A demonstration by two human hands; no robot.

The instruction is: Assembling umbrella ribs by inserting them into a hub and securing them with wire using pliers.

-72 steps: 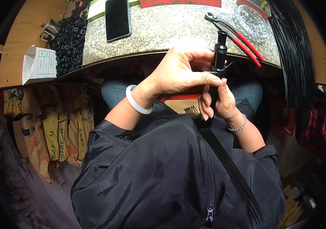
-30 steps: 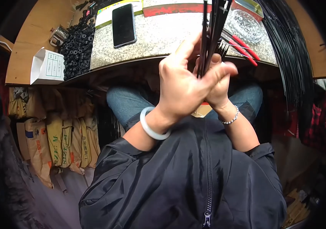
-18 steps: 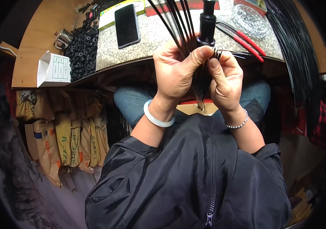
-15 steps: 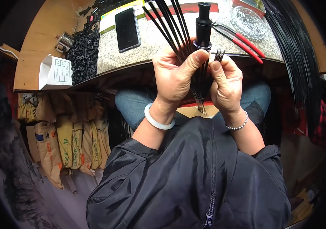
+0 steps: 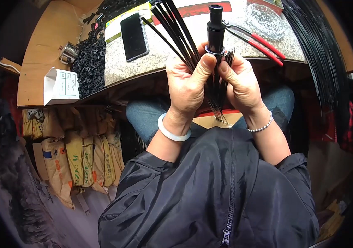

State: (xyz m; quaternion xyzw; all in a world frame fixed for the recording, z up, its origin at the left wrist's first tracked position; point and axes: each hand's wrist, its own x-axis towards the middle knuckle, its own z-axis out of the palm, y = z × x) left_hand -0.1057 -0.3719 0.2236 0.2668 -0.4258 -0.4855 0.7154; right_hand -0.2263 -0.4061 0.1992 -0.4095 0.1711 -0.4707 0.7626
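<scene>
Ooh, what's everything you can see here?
tube: one, black, centre
rods: several, black, beside tube
tabletop: one, speckled, top
pliers: one, red-handled, tabletop right
phone: one, black, tabletop left
dish: one, clear, beyond pliers
carton: one, white, left
mug: one, silver, behind carton
parts: heap, black, beside carton
strands: bundle, black, right
sacks: several, yellowish, lower left
strip: one, red, top
box: one, yellow, behind phone
jacket: one, black, bottom
left hand: one, bare, holding rods
right hand: one, bare, centre

The white box at left bears green print; the sacks below it, green and orange lettering.
</scene>
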